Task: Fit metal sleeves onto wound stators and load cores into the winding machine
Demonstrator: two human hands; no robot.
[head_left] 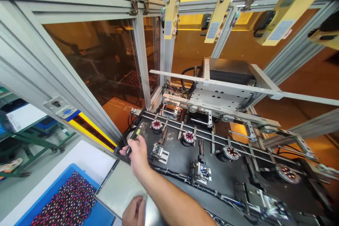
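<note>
**Pen-like tool held at left end of black machine deck**

Nearest, the left hand [134,212] is curled over the bare metal plate [119,180]; whether its fingers hold anything cannot be told. The blue bin [105,214] of ring-shaped parts [69,197] lies beyond the plate's left edge. A tool dropped over that edge could land among the parts.

The right hand [139,155] has its fingers closed in a pinch on a dark pen-like tool [136,136], green end pointing up and away. The tool is above the left end of the deck [172,137]. Room to the left is limited by the aluminium frame [106,123]; a wide swing could strike the knuckles. On the right, a low forearm could snag the cable run [180,176] or knock the clamp unit [160,153].

Beyond the tool, a bare deck strip leads to the nearest round fixture [156,124]. Careless contact there could disturb its seated part. The guide rails [196,128] bound the far side.
</note>
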